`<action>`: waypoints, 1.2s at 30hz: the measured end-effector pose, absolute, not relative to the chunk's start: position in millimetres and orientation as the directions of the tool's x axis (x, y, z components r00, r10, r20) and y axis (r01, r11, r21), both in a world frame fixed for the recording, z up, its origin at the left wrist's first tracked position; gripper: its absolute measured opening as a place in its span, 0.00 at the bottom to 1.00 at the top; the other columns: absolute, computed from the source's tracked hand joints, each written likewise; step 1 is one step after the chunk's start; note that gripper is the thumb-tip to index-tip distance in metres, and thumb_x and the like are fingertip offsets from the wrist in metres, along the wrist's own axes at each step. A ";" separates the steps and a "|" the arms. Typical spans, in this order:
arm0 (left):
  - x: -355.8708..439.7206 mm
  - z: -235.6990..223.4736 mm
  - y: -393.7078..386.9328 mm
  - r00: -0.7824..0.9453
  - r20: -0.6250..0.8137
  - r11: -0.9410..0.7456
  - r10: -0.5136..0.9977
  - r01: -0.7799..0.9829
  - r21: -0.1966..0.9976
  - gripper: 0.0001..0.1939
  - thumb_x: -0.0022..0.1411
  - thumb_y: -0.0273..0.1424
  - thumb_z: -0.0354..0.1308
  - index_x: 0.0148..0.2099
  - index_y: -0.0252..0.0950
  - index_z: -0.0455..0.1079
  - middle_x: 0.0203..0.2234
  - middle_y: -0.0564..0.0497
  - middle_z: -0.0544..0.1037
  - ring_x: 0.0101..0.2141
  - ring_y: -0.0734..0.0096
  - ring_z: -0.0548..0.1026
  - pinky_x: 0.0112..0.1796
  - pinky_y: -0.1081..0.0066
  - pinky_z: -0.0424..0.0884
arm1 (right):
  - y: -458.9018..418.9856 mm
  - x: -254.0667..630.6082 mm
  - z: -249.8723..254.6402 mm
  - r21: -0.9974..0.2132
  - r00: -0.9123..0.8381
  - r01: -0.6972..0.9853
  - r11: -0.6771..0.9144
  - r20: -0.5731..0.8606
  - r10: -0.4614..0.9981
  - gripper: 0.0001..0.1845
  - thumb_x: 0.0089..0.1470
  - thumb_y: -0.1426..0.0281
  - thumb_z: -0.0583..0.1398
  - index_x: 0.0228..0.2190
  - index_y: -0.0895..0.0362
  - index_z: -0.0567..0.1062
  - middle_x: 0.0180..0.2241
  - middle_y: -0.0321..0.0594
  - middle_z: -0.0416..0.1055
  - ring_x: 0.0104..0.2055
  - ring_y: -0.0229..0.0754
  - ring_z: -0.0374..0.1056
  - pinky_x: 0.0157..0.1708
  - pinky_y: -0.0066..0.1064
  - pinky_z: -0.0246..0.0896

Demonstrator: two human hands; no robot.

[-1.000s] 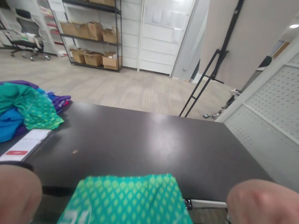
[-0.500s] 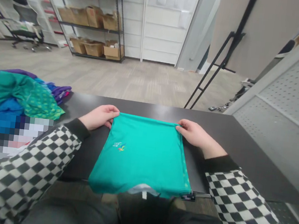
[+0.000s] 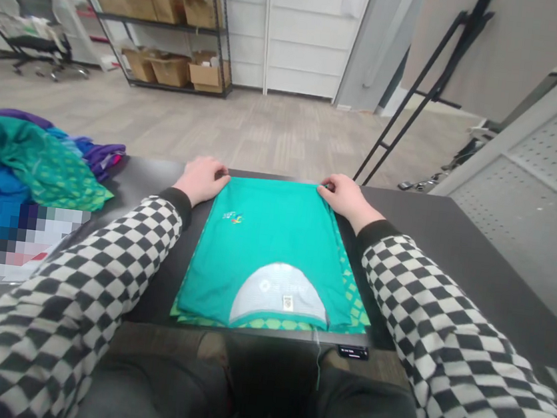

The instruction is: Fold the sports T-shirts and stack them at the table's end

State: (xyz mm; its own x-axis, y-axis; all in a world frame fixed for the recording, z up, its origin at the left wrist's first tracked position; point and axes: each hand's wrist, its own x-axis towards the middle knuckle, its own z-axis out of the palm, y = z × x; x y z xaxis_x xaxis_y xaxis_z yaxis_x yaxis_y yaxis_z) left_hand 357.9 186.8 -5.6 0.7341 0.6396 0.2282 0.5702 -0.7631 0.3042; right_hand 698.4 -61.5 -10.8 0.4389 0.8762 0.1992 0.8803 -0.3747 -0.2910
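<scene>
A teal T-shirt (image 3: 275,235), folded to a rough rectangle, lies on the dark table in front of me. Its grey inner neck panel (image 3: 274,289) with a small white label faces up at the near edge, and a small colourful logo shows at its left. Patterned green fabric peeks out along the right side and near edge. My left hand (image 3: 204,179) pinches the far left corner, thumb against the cloth. At the far right corner, my right hand (image 3: 344,198) is closed on the shirt in the same way. A loose thread hangs from the collar over the table edge.
A heap of green, blue and purple clothes (image 3: 36,168) lies on the table (image 3: 432,273) at left, beside a partly blurred white packet (image 3: 48,243). A phone-like black object (image 3: 353,352) sits at the near edge. A perforated panel (image 3: 554,173) stands at right.
Both hands have moved forward, away from me, with the shirt's far edge. The shirt, which hung over the near edge, now lies flat on the table with its inner neck panel showing.
</scene>
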 end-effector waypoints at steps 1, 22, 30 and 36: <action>358.2 -2.4 181.2 0.737 0.281 -0.787 0.615 0.549 0.283 0.21 0.73 0.40 0.59 0.58 0.34 0.83 0.58 0.34 0.83 0.62 0.42 0.75 0.68 0.46 0.66 | -58.5 699.3 -10.9 -0.304 0.453 0.873 -0.381 0.221 0.863 0.19 0.70 0.62 0.62 0.54 0.59 0.84 0.48 0.54 0.83 0.52 0.58 0.75 0.53 0.44 0.67; 292.9 71.2 91.7 0.776 -0.133 -0.786 0.616 0.617 -0.040 0.38 0.72 0.67 0.50 0.46 0.43 0.88 0.41 0.39 0.90 0.46 0.37 0.88 0.52 0.49 0.80 | -115.3 714.7 8.4 -0.354 0.538 0.838 -0.416 0.406 0.738 0.24 0.67 0.72 0.59 0.58 0.60 0.87 0.55 0.55 0.86 0.57 0.61 0.80 0.61 0.48 0.71; 334.8 14.7 85.3 0.987 -0.161 -0.998 0.008 0.017 0.057 0.50 0.74 0.63 0.58 0.88 0.48 0.55 0.85 0.42 0.50 0.83 0.33 0.50 0.79 0.33 0.49 | -115.3 709.4 14.1 -0.356 0.514 0.850 -0.387 0.407 0.755 0.23 0.68 0.73 0.59 0.58 0.60 0.87 0.55 0.54 0.86 0.59 0.61 0.80 0.62 0.46 0.70; 359.5 -4.9 59.3 0.981 -0.086 -0.985 0.171 0.172 0.002 0.46 0.81 0.61 0.51 0.89 0.48 0.49 0.86 0.41 0.47 0.84 0.34 0.45 0.78 0.28 0.49 | -119.0 723.0 18.6 -0.326 0.534 0.844 -0.426 0.430 0.728 0.25 0.68 0.71 0.59 0.60 0.61 0.86 0.56 0.53 0.86 0.59 0.59 0.79 0.62 0.46 0.67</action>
State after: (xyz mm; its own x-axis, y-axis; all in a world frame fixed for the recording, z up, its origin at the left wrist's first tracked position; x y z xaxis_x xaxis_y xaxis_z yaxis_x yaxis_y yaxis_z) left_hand 359.5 59.3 -4.9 0.9814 0.1714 -0.0860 0.1722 -0.9851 0.0019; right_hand 723.0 -119.0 18.6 0.5336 0.7280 0.4303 0.8440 -0.4260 -0.3259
